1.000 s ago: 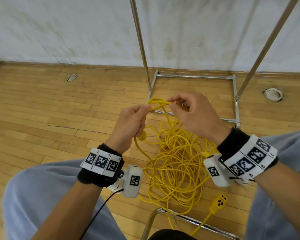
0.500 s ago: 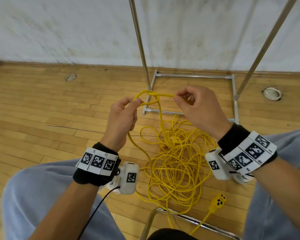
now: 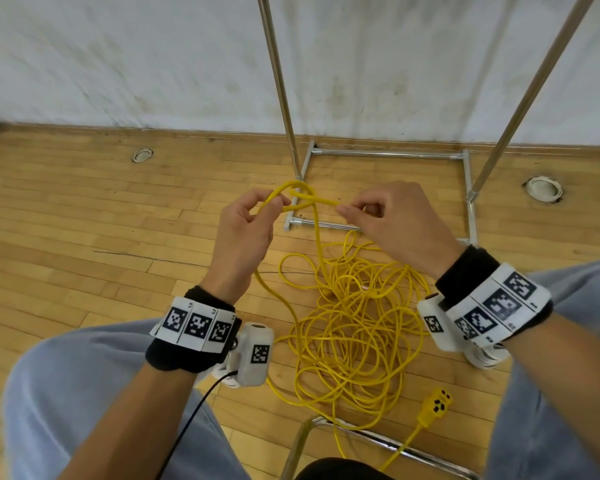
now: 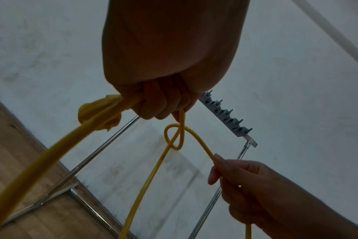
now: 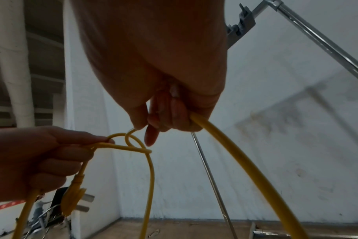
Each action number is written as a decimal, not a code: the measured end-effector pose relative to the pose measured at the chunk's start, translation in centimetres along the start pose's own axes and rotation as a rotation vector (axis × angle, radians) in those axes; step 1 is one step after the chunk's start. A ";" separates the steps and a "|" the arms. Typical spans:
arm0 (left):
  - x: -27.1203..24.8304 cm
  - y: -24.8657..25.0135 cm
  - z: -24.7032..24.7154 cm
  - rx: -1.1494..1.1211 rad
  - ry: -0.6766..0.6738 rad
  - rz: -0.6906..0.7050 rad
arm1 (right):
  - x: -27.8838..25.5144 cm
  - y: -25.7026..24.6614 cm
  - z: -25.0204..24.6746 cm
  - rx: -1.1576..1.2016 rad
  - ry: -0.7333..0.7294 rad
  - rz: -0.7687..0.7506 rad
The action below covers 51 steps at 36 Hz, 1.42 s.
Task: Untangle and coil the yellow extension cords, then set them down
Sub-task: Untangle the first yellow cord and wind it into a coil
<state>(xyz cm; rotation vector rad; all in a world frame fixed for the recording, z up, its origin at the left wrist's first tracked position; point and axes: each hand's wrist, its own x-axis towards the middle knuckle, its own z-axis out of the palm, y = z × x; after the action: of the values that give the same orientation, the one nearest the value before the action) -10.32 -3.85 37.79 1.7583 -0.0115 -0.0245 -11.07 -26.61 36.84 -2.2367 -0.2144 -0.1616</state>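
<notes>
Head view: a loose knot [image 3: 300, 199] in the yellow cord [image 3: 354, 327], held up between both hands.
Left hand [image 3: 245, 230] and right hand [image 3: 395, 223] each pinch the cord beside the knot; the rest lies heaped on the floor [image 3: 84, 237]. Untangling step, likely: next, feed the plug [image 5: 75, 200] end back through the loop.

Metal rack [image 3: 388, 154] stands just beyond the hands; bare floor [image 3: 84, 220] apparently lies leftward.

smooth yellow plastic cord [image 3: 347, 327]; shiny metal rack [image 3: 388, 154]; wood plank floor [image 3: 84, 220]; scuffed matt wall [image 3: 118, 57].
</notes>
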 end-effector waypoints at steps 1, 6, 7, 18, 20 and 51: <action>0.0 0.0 0.1 0.022 -0.023 0.019 | -0.1 -0.2 0.1 0.002 -0.002 -0.011; -0.3 -0.2 0.6 0.131 -0.176 0.139 | -0.4 -0.6 0.9 0.014 0.042 -0.028; -0.4 -0.2 0.7 0.148 -0.210 0.155 | -0.4 -0.7 1.1 0.023 0.050 -0.024; -1.1 -0.8 1.8 0.163 -0.311 0.171 | -0.5 -0.9 1.7 0.188 -0.149 0.066; -0.8 -0.8 1.6 0.151 -0.235 0.153 | -0.3 -1.0 1.5 0.334 -0.218 0.113; 1.7 0.5 -3.4 0.115 0.151 0.158 | -2.3 -0.3 3.1 0.260 0.104 -0.035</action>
<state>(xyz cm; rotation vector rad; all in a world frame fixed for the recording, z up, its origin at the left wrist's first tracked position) -8.52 -0.69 38.91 1.8651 -0.0428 0.2283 -13.27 -24.26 34.71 -1.9620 -0.2054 -0.2534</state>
